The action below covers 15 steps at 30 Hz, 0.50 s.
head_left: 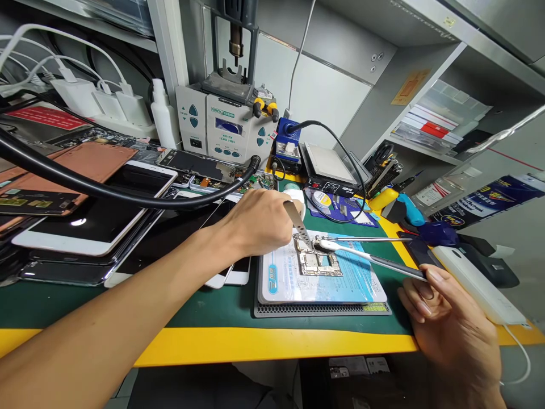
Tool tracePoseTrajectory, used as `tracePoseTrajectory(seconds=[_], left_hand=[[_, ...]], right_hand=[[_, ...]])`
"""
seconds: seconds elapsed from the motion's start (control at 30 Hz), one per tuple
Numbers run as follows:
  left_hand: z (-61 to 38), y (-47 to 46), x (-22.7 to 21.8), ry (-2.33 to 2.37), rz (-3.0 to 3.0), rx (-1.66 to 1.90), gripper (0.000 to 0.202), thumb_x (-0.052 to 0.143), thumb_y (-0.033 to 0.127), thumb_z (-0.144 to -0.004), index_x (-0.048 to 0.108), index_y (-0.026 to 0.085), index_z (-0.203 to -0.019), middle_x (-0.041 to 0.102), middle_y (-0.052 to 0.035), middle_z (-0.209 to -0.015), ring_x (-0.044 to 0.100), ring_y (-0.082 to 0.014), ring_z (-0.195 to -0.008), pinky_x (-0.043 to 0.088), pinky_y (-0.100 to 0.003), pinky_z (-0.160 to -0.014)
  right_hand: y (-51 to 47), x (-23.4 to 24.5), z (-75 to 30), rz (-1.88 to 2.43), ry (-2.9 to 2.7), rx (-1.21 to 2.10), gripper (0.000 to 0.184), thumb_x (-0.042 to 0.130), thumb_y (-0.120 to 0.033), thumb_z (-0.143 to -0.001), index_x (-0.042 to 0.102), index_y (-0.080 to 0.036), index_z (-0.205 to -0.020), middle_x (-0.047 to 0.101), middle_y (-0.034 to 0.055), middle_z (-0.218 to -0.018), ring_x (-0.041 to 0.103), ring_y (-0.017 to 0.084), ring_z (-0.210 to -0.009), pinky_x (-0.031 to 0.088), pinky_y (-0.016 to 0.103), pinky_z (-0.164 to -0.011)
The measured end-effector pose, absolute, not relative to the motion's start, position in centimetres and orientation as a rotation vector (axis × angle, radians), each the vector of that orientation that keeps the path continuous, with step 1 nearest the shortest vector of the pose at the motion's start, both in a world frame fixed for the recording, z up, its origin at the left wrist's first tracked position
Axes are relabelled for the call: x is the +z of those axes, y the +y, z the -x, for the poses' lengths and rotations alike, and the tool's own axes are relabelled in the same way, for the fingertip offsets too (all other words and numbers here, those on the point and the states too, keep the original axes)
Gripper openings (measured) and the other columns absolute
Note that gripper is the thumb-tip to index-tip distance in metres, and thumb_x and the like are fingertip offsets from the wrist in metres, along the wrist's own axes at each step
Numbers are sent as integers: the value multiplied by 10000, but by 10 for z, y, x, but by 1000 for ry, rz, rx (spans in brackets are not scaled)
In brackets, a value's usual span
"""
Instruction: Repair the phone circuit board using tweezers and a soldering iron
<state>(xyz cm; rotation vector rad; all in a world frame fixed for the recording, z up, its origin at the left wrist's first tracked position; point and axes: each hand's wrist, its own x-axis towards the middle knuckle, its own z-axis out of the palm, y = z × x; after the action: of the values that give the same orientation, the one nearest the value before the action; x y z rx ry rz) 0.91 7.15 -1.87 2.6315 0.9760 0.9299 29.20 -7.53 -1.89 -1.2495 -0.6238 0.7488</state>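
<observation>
My left hand [266,221] is closed around metal tweezers [299,225] with small holes along the body, their tip pointing down at a phone circuit board [317,267]. From the right, my right hand [453,318] grips the dark handle of a toothbrush [370,257]. Its white head meets the upper part of the board near the tweezer tip. Under the board is a white and blue work pad [293,289], resting on a grey perforated base [323,311]. A thin metal tool [370,239] lies behind the toothbrush across the pad's far side.
Several phones [85,216] are stacked at left, beneath a thick black hose [162,201]. A hot-air rework station [225,128] stands at the back, with a small hot plate [330,165] right of it. A white power strip [479,284] lies beyond my right hand.
</observation>
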Motion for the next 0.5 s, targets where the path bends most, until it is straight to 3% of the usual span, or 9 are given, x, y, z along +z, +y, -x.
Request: tracePoseTrajectory(seconds=[0.23,0.5], left_hand=[[-9,71,-18,958,-2607,937,175,488,83,-689,634,179,-694,552,-7,-628,365,-138,-528,227,-303,-547],[-9,71,-18,932,-2576,934,159,485,85,-727,608,169,-669,592,-18,-666,408,-149,-582,211,-310,-551]], right_hand=[[-78,-18,-293,1232,-639,763,241,921,-265,-671,748,-187,-820,471,-67,-537,390,79,-452,334,185,-391],[-76,-19,-294,1265,-570,790,326,974,-325,-581,724,-195,-746,444,-56,-526,370,64,-441,352,160,-357]])
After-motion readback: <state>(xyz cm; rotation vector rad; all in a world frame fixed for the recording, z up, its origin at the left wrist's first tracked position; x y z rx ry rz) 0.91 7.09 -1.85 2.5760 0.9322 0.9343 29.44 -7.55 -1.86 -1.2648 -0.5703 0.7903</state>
